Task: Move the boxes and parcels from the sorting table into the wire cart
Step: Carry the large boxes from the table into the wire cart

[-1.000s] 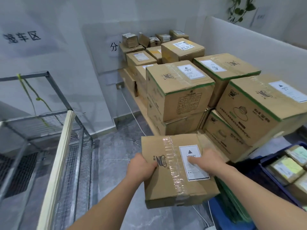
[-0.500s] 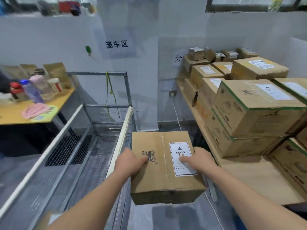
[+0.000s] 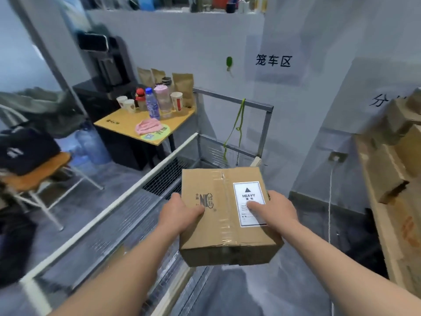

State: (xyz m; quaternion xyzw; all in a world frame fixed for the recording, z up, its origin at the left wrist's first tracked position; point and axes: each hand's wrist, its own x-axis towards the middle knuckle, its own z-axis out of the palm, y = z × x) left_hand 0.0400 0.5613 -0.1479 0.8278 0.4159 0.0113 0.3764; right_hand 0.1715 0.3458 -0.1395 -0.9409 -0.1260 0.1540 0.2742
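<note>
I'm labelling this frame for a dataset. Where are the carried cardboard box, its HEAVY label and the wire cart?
cardboard box (image 3: 216,215): head view, on the taped top face.
HEAVY label (image 3: 247,195): head view, on the white sticker's upper half.
wire cart (image 3: 232,98): head view, on the far top rail.

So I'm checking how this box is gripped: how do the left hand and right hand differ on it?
The left hand grips the box at its left edge, thumb near the printed logo; the right hand grips the right edge, thumb pressing the white HEAVY label. The left hand sits slightly nearer the camera than the right hand. Both hold the box off the ground, beside the wire cart.
</note>
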